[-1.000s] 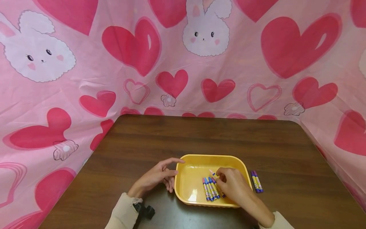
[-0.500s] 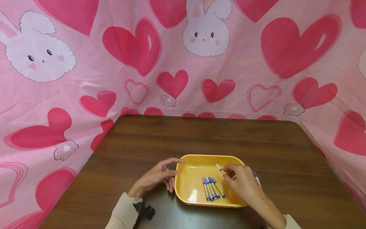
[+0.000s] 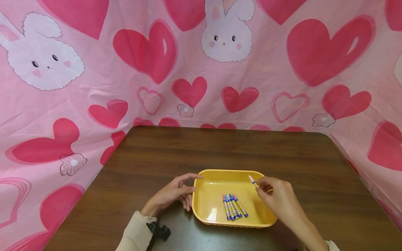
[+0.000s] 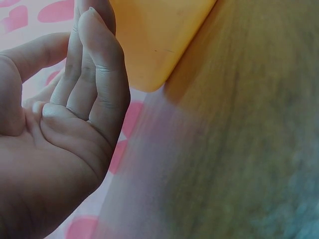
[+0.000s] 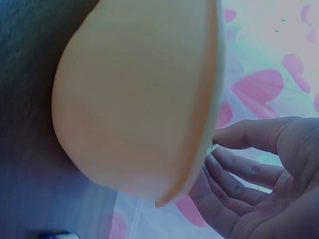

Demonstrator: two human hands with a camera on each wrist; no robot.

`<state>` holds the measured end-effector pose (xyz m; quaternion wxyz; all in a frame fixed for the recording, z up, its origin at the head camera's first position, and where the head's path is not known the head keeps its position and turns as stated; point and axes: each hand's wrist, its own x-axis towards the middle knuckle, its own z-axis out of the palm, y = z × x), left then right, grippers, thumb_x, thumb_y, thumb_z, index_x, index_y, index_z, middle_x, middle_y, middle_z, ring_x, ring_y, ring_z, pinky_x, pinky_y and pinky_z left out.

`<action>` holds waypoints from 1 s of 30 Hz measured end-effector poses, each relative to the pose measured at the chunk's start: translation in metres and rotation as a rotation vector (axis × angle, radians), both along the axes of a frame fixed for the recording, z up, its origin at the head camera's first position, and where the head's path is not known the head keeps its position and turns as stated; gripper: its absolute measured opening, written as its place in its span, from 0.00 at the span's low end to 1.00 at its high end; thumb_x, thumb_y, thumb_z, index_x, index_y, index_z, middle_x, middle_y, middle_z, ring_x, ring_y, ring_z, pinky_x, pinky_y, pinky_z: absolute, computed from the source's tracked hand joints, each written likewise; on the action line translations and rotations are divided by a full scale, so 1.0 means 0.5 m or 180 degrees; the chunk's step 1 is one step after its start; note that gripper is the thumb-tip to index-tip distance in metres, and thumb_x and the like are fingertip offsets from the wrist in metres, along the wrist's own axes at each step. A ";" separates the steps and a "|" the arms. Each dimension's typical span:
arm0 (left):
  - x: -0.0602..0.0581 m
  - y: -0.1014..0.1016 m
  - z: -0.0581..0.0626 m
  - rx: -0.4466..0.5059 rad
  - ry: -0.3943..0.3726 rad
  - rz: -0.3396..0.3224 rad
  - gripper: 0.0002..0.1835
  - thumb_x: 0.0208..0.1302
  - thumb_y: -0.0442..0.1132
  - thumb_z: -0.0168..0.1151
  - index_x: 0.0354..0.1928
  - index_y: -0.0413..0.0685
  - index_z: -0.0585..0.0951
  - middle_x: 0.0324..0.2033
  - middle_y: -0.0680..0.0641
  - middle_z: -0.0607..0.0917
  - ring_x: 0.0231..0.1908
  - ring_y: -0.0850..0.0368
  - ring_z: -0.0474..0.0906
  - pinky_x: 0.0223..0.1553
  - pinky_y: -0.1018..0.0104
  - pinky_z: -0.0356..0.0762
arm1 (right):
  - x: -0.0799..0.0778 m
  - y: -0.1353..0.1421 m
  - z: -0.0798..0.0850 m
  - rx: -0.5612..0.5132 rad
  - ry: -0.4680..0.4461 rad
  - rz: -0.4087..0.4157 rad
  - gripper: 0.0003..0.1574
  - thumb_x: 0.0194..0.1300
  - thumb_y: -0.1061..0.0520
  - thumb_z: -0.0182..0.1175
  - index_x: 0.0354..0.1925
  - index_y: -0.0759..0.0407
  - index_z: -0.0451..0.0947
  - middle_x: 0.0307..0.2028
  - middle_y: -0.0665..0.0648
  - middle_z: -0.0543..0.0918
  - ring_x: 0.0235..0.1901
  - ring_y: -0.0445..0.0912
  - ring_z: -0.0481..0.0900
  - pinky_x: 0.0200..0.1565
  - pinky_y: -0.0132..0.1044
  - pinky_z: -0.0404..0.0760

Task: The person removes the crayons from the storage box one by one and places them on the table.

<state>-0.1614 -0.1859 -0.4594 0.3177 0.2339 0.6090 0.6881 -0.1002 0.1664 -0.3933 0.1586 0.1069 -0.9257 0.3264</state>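
Note:
My right hand [image 3: 279, 195] pinches a crayon [image 3: 252, 180] with a pale pink tip, blue band and yellow wrapper. It holds the crayon tilted, tip up, over the right rim of a yellow plastic tray [image 3: 208, 198]. Fingers and thumb hide the crayon's lower part. Several crayons [image 3: 233, 207] with pink and blue tips lie side by side on the tray floor. At the tray's left rim is my left hand [image 3: 171, 191], its index finger reaching over the edge and the thumb touching the side. The left wrist view shows that hand's [image 4: 75, 99] fingers loosely bent beside the tray wall.
Dark brown wooden table [image 3: 220, 146] under the tray. In the right wrist view, a small blue-and-white object end [image 5: 60, 236] shows at the bottom edge. A pink cloth [image 3: 188, 52] with hearts and rabbits hangs around the table's back and sides.
My right hand has carried the pale pink-tipped crayon from the crayon group up and right toward the tray's right rim. It now covers two crayons seen earlier on the table. The left hand stays put.

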 end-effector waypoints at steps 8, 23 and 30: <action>-0.001 0.000 0.000 -0.0003 0.0007 0.0004 0.26 0.75 0.30 0.51 0.72 0.39 0.62 0.21 0.43 0.86 0.18 0.53 0.83 0.22 0.64 0.82 | 0.005 0.036 0.009 -0.0098 0.0102 -0.0117 0.08 0.53 0.67 0.72 0.33 0.57 0.86 0.24 0.45 0.83 0.24 0.35 0.78 0.28 0.32 0.82; -0.002 -0.002 -0.003 0.0041 0.0059 -0.0037 0.27 0.76 0.33 0.52 0.73 0.39 0.61 0.22 0.43 0.86 0.18 0.52 0.83 0.23 0.64 0.83 | 0.009 0.109 0.000 -0.0111 0.0070 -0.0498 0.07 0.54 0.62 0.74 0.34 0.56 0.86 0.27 0.48 0.87 0.24 0.34 0.82 0.29 0.23 0.77; -0.003 -0.001 -0.002 -0.0076 0.0005 0.0004 0.27 0.75 0.35 0.54 0.72 0.42 0.63 0.22 0.44 0.86 0.18 0.53 0.84 0.23 0.64 0.83 | -0.003 0.148 -0.025 -0.0045 -0.0218 -0.0570 0.06 0.57 0.59 0.73 0.35 0.57 0.87 0.28 0.49 0.87 0.28 0.43 0.85 0.29 0.29 0.79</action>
